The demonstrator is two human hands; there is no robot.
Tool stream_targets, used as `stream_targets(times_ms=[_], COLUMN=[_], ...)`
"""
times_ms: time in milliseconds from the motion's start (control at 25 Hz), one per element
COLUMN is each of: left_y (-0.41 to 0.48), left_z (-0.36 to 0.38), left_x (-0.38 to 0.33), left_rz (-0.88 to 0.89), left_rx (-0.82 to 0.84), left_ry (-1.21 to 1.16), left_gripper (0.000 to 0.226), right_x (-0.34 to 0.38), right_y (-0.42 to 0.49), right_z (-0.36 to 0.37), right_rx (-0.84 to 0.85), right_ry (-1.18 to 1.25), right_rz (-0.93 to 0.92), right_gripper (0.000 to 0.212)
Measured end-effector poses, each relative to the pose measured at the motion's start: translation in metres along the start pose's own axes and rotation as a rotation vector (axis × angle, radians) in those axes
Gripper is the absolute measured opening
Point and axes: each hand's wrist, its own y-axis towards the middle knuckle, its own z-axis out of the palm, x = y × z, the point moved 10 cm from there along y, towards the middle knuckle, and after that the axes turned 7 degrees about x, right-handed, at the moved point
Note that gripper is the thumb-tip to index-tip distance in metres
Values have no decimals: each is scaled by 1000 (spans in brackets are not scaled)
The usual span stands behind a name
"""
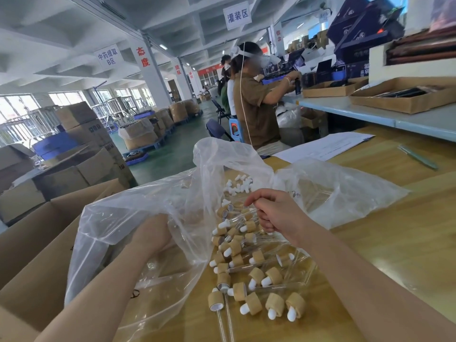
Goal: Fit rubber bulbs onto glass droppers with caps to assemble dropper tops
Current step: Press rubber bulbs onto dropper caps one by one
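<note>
A heap of assembled dropper tops (246,262), tan caps with white rubber bulbs and clear glass tubes, lies on the yellow table (394,243). Loose white rubber bulbs (238,185) sit farther back on clear plastic. My right hand (274,209) hovers over the far end of the heap with its fingers curled; what they pinch is unclear. My left hand (153,233) reaches into a large clear plastic bag (138,233) and is blurred behind the film, so its fingers do not show.
An open cardboard box (37,238) stands at the left table edge under the bag. Paper sheets (325,145) and a pen (418,157) lie at the back. Another person (254,99) works at a neighbouring bench; stacked cartons fill the floor to the left.
</note>
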Motion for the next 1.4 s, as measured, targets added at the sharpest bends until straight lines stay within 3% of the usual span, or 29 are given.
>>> stream_targets(times_ms=[160, 400, 680, 840, 960, 1040, 1120, 1240, 1320, 1400], left_y=[11, 3, -18, -57, -91, -105, -98, -64, -40, -23], left_z=[23, 20, 9, -12, -65, -91, -114, -104, -83, -70], left_x=[-4, -17, -20, -36, -83, -121, -152, -165, -171, -178], left_rz=[-70, -37, 51, 66, 156, 233, 286, 149, 73, 101], left_rx=[176, 111, 140, 273, 250, 279, 162, 77, 65, 22], left_ry=[88, 85, 505, 600, 379, -5, -397, -889, -963, -795], left_gripper=[38, 26, 33, 37, 34, 38, 33, 33, 33, 33], right_x=[-1, -3, 2, 6, 6, 6, 6, 3, 1, -1], right_y=[-1, -1, -2, 0, -1, -2, -3, -5, -5, -5], right_z=[0, 3, -2, -10, -16, -20, -31, -50, -57, -62], right_rx=[0, 27, 7, -46, -73, -96, -172, -310, -360, -402], right_ry=[-5, -54, -22, 66, 127, 205, 312, 452, 468, 426], right_rz=[9, 23, 18, -5, -19, -29, -54, -91, -103, -115], right_gripper=[36, 34, 33, 34, 35, 36, 39, 37, 35, 36])
